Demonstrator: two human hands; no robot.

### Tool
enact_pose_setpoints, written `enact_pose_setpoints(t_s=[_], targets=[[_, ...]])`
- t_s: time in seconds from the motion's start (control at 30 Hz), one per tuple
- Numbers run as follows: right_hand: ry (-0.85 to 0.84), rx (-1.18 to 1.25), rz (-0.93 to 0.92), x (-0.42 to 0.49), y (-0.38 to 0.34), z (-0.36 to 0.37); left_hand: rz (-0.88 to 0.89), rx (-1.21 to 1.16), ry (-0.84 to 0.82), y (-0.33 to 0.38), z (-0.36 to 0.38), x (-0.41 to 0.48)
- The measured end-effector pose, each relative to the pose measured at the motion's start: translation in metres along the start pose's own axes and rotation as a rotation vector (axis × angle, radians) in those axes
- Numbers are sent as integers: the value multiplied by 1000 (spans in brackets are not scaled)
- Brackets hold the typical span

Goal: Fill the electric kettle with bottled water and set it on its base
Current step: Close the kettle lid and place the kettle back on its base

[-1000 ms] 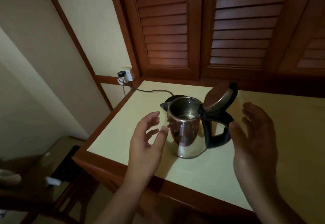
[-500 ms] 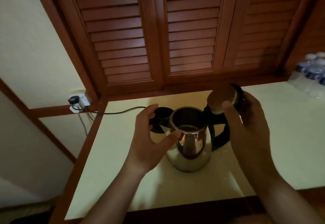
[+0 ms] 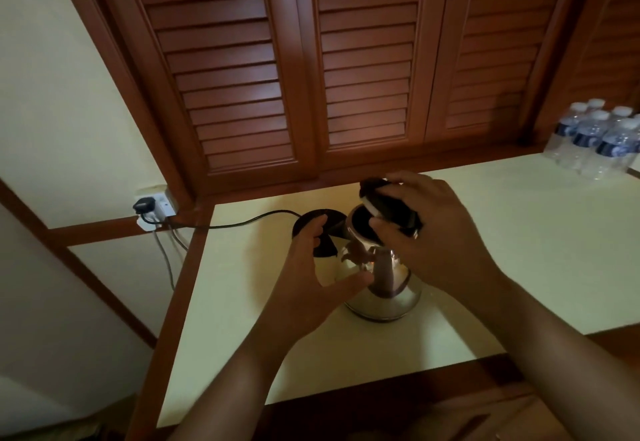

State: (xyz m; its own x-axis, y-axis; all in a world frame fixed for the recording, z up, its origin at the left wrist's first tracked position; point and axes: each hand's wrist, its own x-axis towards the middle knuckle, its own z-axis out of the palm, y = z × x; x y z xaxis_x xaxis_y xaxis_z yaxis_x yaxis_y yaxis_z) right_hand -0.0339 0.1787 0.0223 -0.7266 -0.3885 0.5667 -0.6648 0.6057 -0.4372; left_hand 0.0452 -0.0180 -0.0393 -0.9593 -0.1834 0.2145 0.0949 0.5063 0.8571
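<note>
Kettle [image 3: 384, 288] stood on the tabletop [image 3: 519, 250], off its base [image 3: 311, 224], which lay just beside it at ten o'clock. On top, the right hand [image 3: 440, 233] gripped the half-lowered lid [image 3: 388, 208]. With fingers relaxed, the left hand [image 3: 311, 281] touched its side with the thumb. Water bottles [image 3: 595, 143] stood well apart at two o'clock.

- The kettle [image 3: 381, 288] stands on the worktop [image 3: 519, 250], near its middle.
- The base [image 3: 318, 233] lies on the worktop just behind and left of the kettle, with the kettle off it.
- A cord [image 3: 242, 221] runs left from the base to a wall socket [image 3: 156, 205] beyond the worktop's back left corner.
- Water bottles [image 3: 595, 143] stand together at the far right back.
- Louvred doors [image 3: 363, 77] rise behind the worktop.
- The left hand [image 3: 311, 288] lies left of the kettle, thumb against its wall.
- The right hand [image 3: 440, 233] grips the lid [image 3: 388, 205], tilted above the kettle's mouth.
</note>
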Motion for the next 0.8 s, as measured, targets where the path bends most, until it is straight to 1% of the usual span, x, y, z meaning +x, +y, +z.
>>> enact_pose_setpoints(t_s=[0.13,0.27,0.3,0.47,0.57,0.67,0.8], targets=[[-106,-87,-107,-4,4,3,-9,18,-22,-7,-6,-6],[-215,-60,-127,-8,6,-5,-12,16,-13,-10,-4,-4],[-221,-77,-134,-8,6,-6,-9,17,-12,-9,-3,-3],[-189,-284,-191,-13,0,-3,17,29,-15,-6,8,3],[-176,-359,-168,-20,-6,4,19,16,-21,-8,15,7],[-198,-451,-137,-26,-11,12,1,-22,-19,-11,21,9],[-142,-499,-123,-35,-17,22,-35,-100,-7,-16,27,14]])
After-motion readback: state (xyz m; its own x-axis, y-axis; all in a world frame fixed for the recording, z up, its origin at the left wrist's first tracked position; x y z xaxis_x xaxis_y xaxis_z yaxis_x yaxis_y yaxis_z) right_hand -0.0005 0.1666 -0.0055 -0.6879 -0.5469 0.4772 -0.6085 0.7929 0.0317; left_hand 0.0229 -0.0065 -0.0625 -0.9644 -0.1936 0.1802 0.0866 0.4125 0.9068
